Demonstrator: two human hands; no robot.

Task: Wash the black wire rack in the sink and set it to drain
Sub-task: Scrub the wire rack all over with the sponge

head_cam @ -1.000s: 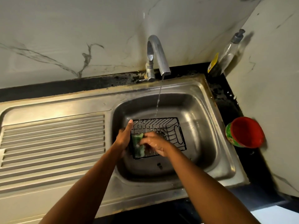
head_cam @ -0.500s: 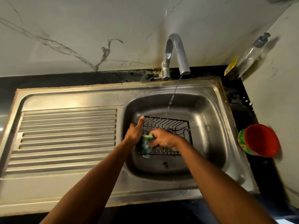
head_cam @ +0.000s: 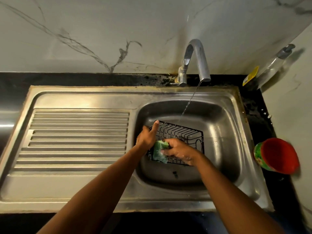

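The black wire rack (head_cam: 183, 136) lies in the basin of the steel sink (head_cam: 222, 149), tilted, its far edge raised toward the back wall of the basin. The left hand (head_cam: 146, 137) grips the rack's left rim, one finger stretched straight up along the far corner. The other fingers seem curled round the wire, though they are partly hidden behind the hand. The right hand (head_cam: 179, 151) is closed round a green sponge (head_cam: 159, 152), wet with suds, and presses it onto the near left part of the rack, just beside the left hand. Both forearms reach in over the sink's front rim and cover the rack's near corner.

A thin stream of water (head_cam: 189, 103) runs from the curved metal tap (head_cam: 198, 59) and falls just behind the rack's far edge. Left of the basin the ribbed drainboard (head_cam: 76, 137) lies bare. On the dark surface (head_cam: 101, 80) to the right of the sink stands a red cup (head_cam: 279, 156) with a green patterned outside, tipped toward the camera. In the back right corner a clear pump bottle (head_cam: 270, 68) with a yellow label leans against the marbled wall (head_cam: 101, 31).
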